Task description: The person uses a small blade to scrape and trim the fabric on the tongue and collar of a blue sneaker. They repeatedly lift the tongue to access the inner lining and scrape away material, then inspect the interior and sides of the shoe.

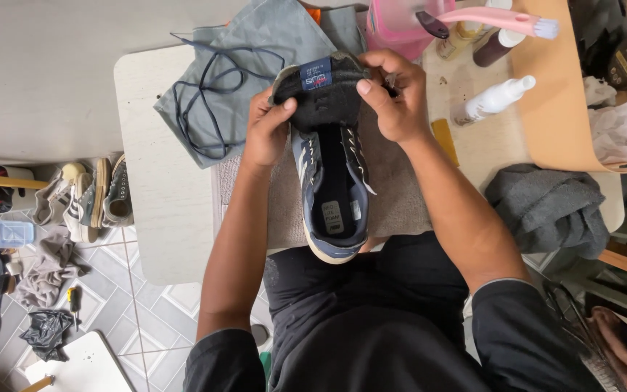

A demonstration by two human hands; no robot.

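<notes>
A blue sneaker (332, 207) with white stripes and a pale sole lies on a beige towel (400, 196) on the white table (161, 203), heel toward me. Its dark tongue (324, 98) is pulled up and back, with a blue label on it. My left hand (268, 129) grips the left side of the tongue, thumb on top. Gripping the tongue's right top edge is my right hand (393, 94). The laces are out of the shoe; a dark blue lace (205, 109) lies looped on a grey cloth bag (255, 51) to the left.
A pink tub (393, 29), a pink brush (502, 20), a white spray bottle (493, 100) and a brown bottle (498, 45) stand at the back right. A grey cloth (549, 207) lies at right. Several shoes (88, 196) and rags lie on the tiled floor at left.
</notes>
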